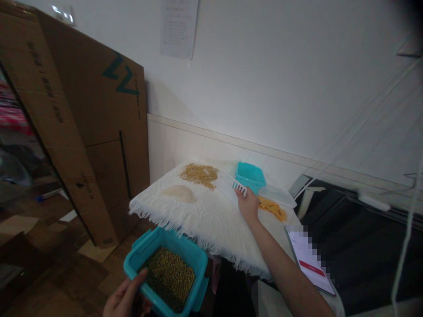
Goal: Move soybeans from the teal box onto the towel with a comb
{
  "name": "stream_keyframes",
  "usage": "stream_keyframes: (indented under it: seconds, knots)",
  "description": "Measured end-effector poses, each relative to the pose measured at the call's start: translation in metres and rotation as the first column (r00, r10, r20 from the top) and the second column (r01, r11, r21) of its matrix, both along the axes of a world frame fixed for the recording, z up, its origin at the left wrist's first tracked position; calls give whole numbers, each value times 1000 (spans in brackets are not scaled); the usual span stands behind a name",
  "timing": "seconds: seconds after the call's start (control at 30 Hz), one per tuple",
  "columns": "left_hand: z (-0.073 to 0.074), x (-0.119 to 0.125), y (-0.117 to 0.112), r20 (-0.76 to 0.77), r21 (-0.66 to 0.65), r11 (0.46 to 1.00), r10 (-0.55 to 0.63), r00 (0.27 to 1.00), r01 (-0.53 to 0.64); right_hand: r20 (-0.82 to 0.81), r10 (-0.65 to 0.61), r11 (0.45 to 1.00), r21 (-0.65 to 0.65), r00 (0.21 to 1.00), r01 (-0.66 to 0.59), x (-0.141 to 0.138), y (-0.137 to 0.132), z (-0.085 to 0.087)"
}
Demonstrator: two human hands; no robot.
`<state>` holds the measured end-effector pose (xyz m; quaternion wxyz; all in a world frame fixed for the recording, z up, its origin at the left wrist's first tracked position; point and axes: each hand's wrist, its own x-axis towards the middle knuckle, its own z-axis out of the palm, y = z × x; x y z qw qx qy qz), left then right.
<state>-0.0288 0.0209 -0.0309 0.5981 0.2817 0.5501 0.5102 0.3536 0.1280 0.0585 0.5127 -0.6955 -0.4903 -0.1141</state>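
Observation:
My left hand (pixel 124 296) grips the near left rim of a teal plastic container (pixel 197 260), thumb over the edge. The tub is held below the table's front edge and contains yellow soybeans (pixel 175 270) and darker green grains or beans along its near side. My right hand (pixel 248 206) is closed around the slotted end of a white flat plastic scraper (pixel 237 186), over the table. Its far end lies close to a spread pile of soybeans (pixel 200 174) on the white fringed cloth (pixel 214 220). A smaller mound of pale grains (pixel 178 193) sits in front of that pile.
A second teal container (pixel 250 176) stands at the back, beside a clear lid (pixel 277 193) and an orange cloth (pixel 272 208). A tablet-like screen (pixel 309 259) lies at the right edge. A tall cardboard box (pixel 99 110) stands left, against the wall.

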Motion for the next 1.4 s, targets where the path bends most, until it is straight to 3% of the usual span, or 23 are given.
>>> stream_keyframes:
  seconds: [0.2, 0.47, 0.77, 1.4]
  knots:
    - [18, 9, -9, 15, 64, 997, 32, 999, -33, 14, 3, 1000, 2, 1000, -3, 6, -6, 2]
    - [21, 16, -17, 98, 45, 998, 38, 994, -42, 4, 46, 999, 23, 999, -47, 11, -15, 1]
    - [34, 28, -31, 60, 112, 993, 35, 998, -41, -10, 121, 992, 23, 993, -121, 15, -17, 0]
    - [28, 27, -29, 98, 82, 996, 36, 995, -44, -23, 150, 988, 28, 988, -150, 15, -18, 3]
